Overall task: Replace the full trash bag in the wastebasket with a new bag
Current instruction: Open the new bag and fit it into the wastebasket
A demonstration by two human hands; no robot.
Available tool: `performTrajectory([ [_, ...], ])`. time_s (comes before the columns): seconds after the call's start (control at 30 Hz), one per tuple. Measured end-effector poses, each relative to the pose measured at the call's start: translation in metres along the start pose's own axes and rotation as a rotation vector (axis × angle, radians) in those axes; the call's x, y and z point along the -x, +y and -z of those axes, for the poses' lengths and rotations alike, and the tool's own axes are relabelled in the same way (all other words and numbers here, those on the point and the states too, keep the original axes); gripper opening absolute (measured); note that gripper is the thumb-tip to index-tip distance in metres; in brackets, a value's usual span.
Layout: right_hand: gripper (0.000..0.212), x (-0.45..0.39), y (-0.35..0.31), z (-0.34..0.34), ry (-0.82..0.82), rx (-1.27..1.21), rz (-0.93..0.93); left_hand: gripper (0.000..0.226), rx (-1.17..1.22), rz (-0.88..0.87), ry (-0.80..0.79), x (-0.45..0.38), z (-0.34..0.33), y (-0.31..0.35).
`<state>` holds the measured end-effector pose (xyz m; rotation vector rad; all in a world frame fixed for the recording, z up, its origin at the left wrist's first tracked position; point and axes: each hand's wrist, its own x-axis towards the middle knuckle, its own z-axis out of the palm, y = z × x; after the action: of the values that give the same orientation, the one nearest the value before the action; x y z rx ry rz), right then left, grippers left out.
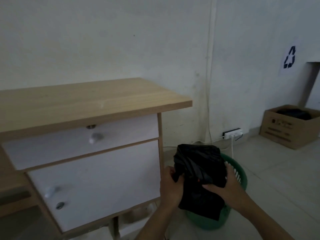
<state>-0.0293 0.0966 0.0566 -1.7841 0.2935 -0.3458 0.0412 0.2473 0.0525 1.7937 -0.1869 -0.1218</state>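
Observation:
A crumpled black trash bag (199,170) hangs in the air over a green slatted wastebasket (237,174) that stands on the floor to the right of a desk. My left hand (170,186) grips the bag's left edge. My right hand (223,184) holds its right side, thumb pressed across the plastic. The bag hides most of the basket's mouth, so what is inside the basket cannot be seen.
A wooden desk (86,101) with white drawers stands close on the left. A power strip (232,134) with white cables lies at the wall behind the basket. A cardboard box (287,129) holding dark bags sits far right, beneath a recycling sign (289,58).

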Motion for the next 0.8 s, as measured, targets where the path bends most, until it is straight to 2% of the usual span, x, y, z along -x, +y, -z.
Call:
performTrajectory([
  [0.07,0.115,-0.014,0.012,0.025,0.016,-0.014,-0.03,0.019,-0.035,-0.018,0.022,-0.014,-0.022,-0.003],
  [0.13,0.124,-0.031,0.02,0.045,0.048,0.05,0.029,0.017,-0.071,-0.02,0.032,-0.03,-0.043,-0.006],
  [0.27,0.104,-0.076,0.043,0.081,0.02,0.344,0.249,0.006,-0.143,0.008,0.08,-0.065,-0.09,-0.008],
  [0.43,0.063,-0.141,0.06,0.097,-0.105,0.632,0.619,0.005,-0.291,-0.012,0.151,-0.102,-0.133,-0.009],
  [0.53,0.04,-0.173,0.069,0.097,-0.099,0.882,0.854,0.011,-0.236,-0.046,0.131,-0.117,-0.147,-0.005],
  [0.57,0.036,-0.182,0.071,0.098,-0.088,0.936,0.87,0.015,-0.197,-0.046,0.12,-0.12,-0.15,-0.003],
  [0.63,0.03,-0.194,0.076,0.098,-0.083,0.873,0.804,0.017,-0.136,-0.045,0.104,-0.122,-0.152,0.003],
  [0.73,0.023,-0.202,0.074,0.105,-0.118,0.556,0.542,0.019,-0.095,-0.021,0.111,-0.121,-0.153,0.011],
  [0.8,0.021,-0.206,0.073,0.11,-0.128,0.482,0.394,0.028,-0.082,-0.031,0.144,-0.121,-0.152,0.016],
])
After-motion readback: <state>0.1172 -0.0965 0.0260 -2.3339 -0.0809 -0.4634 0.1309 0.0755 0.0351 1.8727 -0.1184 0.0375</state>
